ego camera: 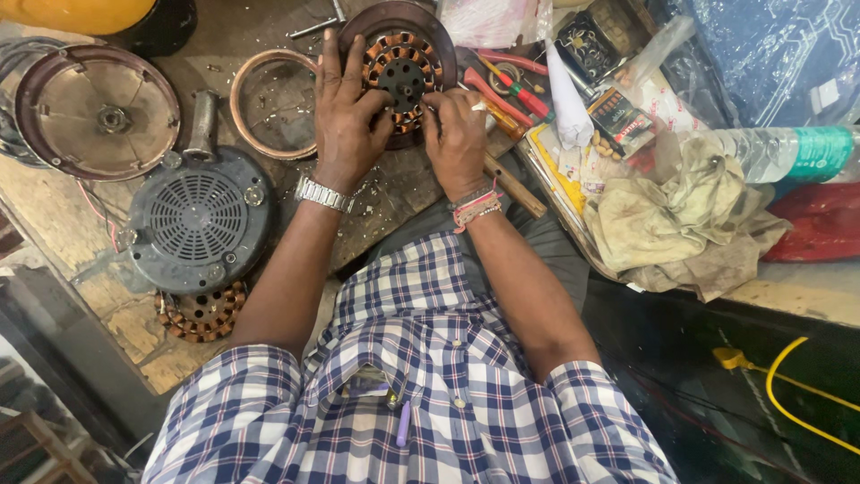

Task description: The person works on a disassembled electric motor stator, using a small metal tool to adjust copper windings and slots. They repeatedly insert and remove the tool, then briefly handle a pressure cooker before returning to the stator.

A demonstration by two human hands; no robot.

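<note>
Copper-wound stator (400, 70) sits in a round dark housing at the far edge of the worktop (394, 202), straight ahead of the person. The left hand (345, 112) lies over its left side, fingers spread and pressing on the coils; the right hand (457, 134) pinches at the lower right coils, fingertips closed on the winding there.

A slip of either hand could, I judge, nick or tear the thin wire, since the grip is tight and the coils are bare.

Just right lie red-handled pliers (506, 85), then a white paper cone (567, 112) and a small dark rectangular box with a red label (620, 121). Further right are a dirty rag (681, 220) and a clear bottle with a green label (793, 152). Left stands a grey vented motor cover (199, 220).
</note>
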